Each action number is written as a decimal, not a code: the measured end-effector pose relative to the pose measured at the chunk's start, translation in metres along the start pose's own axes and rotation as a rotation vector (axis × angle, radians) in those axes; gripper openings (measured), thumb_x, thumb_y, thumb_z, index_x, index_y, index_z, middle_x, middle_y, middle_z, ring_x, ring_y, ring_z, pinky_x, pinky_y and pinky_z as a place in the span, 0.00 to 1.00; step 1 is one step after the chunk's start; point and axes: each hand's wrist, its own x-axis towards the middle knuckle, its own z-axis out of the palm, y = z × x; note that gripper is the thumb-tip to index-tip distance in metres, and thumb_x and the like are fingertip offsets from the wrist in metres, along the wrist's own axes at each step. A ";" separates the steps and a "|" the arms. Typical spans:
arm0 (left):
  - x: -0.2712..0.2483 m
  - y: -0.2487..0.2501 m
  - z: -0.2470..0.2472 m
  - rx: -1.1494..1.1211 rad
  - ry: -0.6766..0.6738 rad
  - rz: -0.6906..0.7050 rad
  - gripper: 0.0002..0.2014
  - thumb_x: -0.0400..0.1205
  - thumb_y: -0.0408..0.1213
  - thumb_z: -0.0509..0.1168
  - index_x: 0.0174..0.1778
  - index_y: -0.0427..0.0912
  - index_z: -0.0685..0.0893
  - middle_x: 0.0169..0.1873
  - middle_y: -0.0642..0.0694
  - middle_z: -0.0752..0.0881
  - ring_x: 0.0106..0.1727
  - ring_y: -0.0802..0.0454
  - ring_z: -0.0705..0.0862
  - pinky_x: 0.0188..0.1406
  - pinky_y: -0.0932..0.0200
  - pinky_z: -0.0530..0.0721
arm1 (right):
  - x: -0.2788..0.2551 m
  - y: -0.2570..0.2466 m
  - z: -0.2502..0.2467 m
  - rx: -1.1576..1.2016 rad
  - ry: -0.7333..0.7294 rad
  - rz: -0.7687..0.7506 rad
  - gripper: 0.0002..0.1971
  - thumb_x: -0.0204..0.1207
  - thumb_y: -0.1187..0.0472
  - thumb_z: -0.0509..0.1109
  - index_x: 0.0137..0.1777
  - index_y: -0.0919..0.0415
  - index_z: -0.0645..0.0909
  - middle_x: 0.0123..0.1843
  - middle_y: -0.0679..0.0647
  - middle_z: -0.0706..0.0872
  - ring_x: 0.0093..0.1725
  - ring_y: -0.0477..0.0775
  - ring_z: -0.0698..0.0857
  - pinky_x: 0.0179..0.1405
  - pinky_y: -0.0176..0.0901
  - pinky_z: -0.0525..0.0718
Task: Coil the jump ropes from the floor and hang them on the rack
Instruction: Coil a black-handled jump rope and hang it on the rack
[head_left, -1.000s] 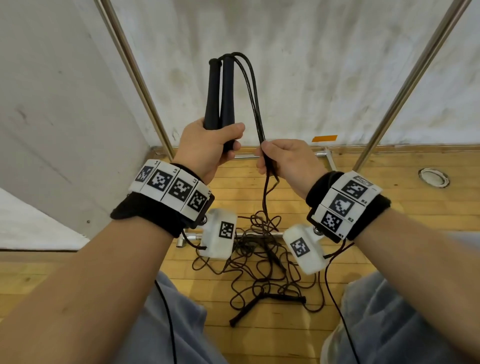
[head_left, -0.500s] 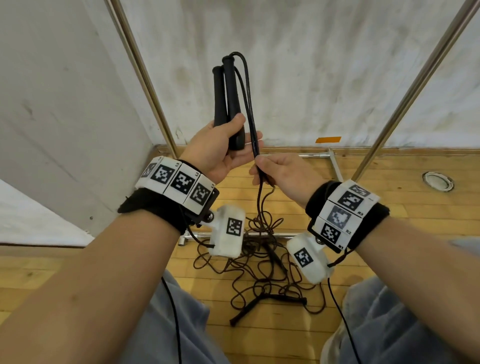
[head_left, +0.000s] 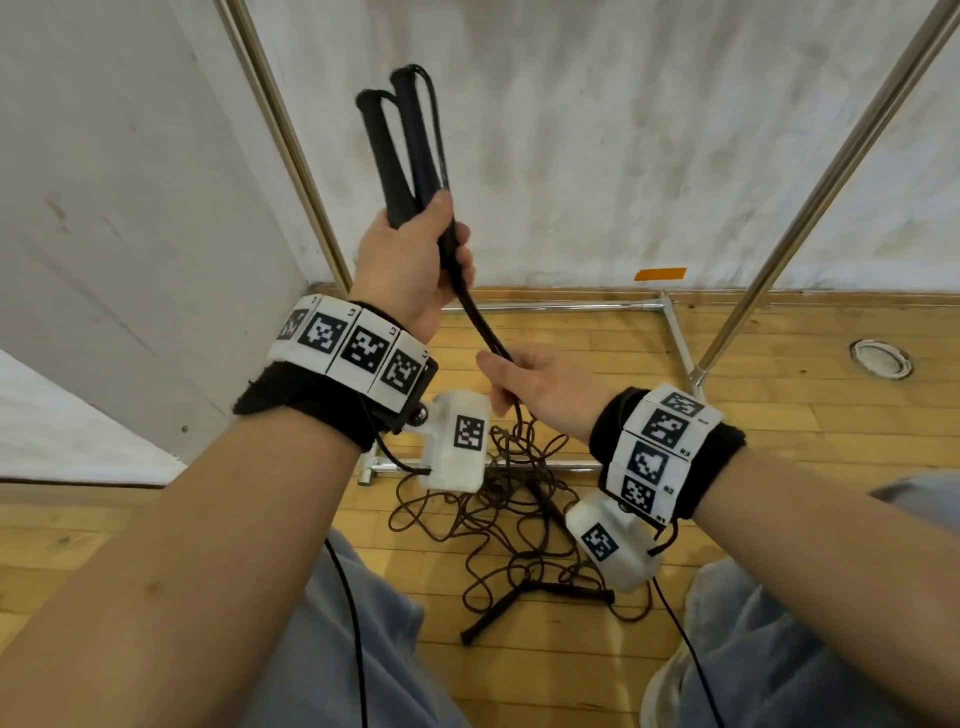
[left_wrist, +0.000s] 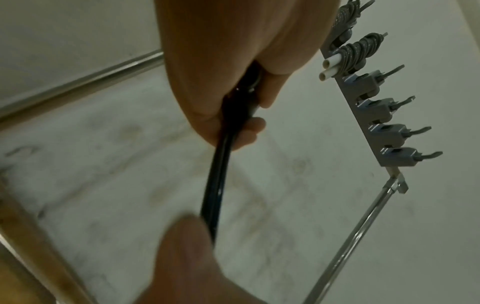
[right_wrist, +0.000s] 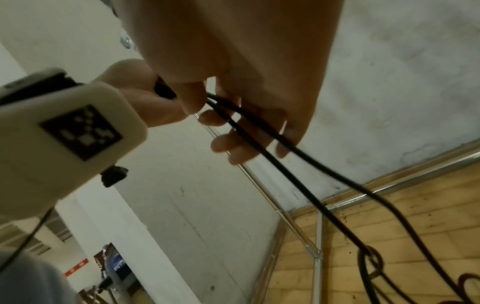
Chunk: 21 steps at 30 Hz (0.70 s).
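Jump ropes (head_left: 498, 519) lay in a dark tangle on the wooden plank floor (head_left: 779, 441) between the person's two knees (head_left: 779, 649), with two black handles (head_left: 524, 597) showing at the near edge of the heap; how many ropes made up the tangle could not be told. Above it, both forearms wore a black band with white coded tags, and a white camera block hung under each wrist, two in all. The right hand (head_left: 545, 387) was curled around two black cord strands (right_wrist: 259, 144) that ran through its fingers and dropped toward the pile, one strand looping into a knot lower down in the right wrist view. Those strands rose to the left hand (head_left: 410, 260), whose grip was closed round two black handles (head_left: 400, 150) held upright side by side, tips slightly splayed, with the cord bending over from their tops. Beyond the hands, a chrome rack frame (head_left: 571, 304) rested on the floor against the wall, and two slanted chrome poles (head_left: 831, 176) rose from it, one on each side. A white, stained wall (head_left: 597, 130) closed the room behind, meeting a second wall at the left corner, with a small orange tape mark (head_left: 660, 274) low on it and a round metal fitting (head_left: 881, 359) set in the floor at far right. In the left wrist view a grey hook strip (left_wrist: 374, 115) topped the rack, four hooks bare and two upper ones carrying wound grey coils.
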 end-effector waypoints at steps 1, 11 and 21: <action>0.002 0.001 -0.002 0.035 0.055 0.054 0.05 0.85 0.37 0.63 0.50 0.40 0.76 0.29 0.46 0.80 0.24 0.52 0.78 0.27 0.59 0.81 | 0.001 0.001 -0.001 -0.009 0.010 0.005 0.17 0.81 0.46 0.61 0.34 0.53 0.78 0.27 0.43 0.79 0.29 0.44 0.77 0.38 0.39 0.75; 0.032 -0.001 -0.058 1.144 0.223 0.402 0.10 0.81 0.42 0.64 0.55 0.42 0.80 0.38 0.46 0.84 0.40 0.43 0.85 0.39 0.49 0.83 | 0.006 -0.003 -0.044 -0.331 0.103 -0.045 0.17 0.81 0.46 0.62 0.34 0.55 0.74 0.26 0.45 0.72 0.25 0.45 0.71 0.28 0.39 0.69; 0.007 -0.018 -0.054 1.458 -0.376 -0.015 0.19 0.80 0.61 0.61 0.50 0.48 0.79 0.33 0.45 0.85 0.26 0.54 0.84 0.26 0.59 0.85 | 0.008 -0.009 -0.071 -0.449 0.359 -0.127 0.11 0.83 0.50 0.60 0.43 0.53 0.78 0.34 0.45 0.78 0.34 0.42 0.75 0.31 0.32 0.67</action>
